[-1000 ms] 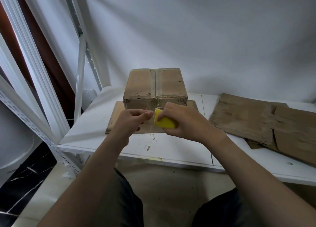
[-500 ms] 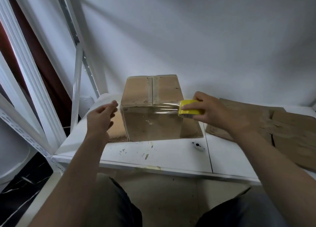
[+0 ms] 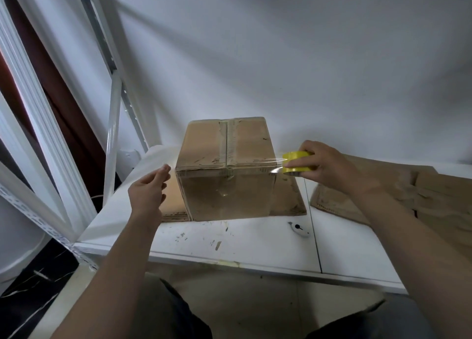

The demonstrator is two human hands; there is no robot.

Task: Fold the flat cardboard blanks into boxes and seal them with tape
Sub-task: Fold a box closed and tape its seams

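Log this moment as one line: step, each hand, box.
step: taping box | right hand: holds tape roll | strip: stretched across box's top front edge | left hand: at strip's end, grip unclear

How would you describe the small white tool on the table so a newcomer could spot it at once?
Start at the white table and find the taped cardboard box. In front of the box's right corner, beside the tabletop seam, lies the small white tool. It is white with a black dot; its neighbours are brown cardboard.
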